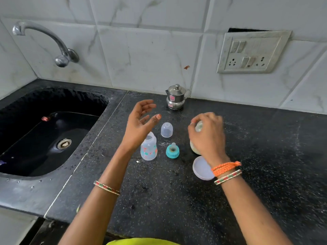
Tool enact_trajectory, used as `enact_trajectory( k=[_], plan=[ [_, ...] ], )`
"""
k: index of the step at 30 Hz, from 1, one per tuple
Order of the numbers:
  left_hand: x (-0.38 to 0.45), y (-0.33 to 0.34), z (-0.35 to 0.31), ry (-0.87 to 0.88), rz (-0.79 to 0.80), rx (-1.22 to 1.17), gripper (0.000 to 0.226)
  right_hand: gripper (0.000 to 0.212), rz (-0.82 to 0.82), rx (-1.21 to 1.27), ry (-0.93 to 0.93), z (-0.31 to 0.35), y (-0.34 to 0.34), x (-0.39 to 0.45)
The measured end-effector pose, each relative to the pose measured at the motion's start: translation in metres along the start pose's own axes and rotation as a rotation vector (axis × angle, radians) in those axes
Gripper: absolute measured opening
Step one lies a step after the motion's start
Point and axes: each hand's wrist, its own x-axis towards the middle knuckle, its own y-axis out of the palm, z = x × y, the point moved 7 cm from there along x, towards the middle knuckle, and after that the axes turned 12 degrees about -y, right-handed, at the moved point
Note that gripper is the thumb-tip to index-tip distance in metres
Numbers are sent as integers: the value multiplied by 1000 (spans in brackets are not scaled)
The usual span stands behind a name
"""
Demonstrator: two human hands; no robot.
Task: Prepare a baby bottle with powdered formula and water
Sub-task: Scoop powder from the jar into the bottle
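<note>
Black speckled stone forms the counter [247, 156], bounded by a tiled wall. Above it the left hand [139, 124] is held with fingers loosely spread, gripping nothing. A small scoop [199, 127] is pinched by the right hand [208, 135] over the formula jar [193, 147]. The open baby bottle [148, 147], teal nipple ring [172, 151], clear cap [166, 129] and jar lid [201, 167] are set mid-counter, a steel pot [175, 97] at the back edge.

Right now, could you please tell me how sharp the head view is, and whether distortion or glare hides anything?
Head view: wide-angle bending curves the wall tiles and countertop edge; light is soft and even, with mild sheen on the steel pot; the right hand is motion-blurred over a pale container, so what it holds is unclear; the baby bottle stays fairly sharp.
</note>
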Motion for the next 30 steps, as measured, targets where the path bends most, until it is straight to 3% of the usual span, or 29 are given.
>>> enact_trajectory(
  k=[2,4,10,13,16,21,24,26,30],
  plan=[
    [-5,21,-12,71,3,-21,34,29,64,-99,66,-30,-14,13],
    [-7,46,-13,98,44,-35,30,45,237,-123,181,-60,-8,17],
    [-2,104,13,12,214,-30,35,26,520,-123,407,-83,1,14],
    [8,117,30,-58,238,68,45,50,718,-201,435,-77,6,18],
    [16,126,49,-125,284,181,59,60,823,-159,446,-73,17,22],
    [21,137,76,-182,380,303,81,50,708,-118,492,-77,24,24],
    [22,140,86,-195,392,331,87,34,522,-201,495,-81,12,23],
    [21,142,86,-172,384,344,86,23,407,-296,416,-77,2,20],
    [21,144,82,-134,369,312,76,20,310,-423,255,-71,-3,14]
  ],
)
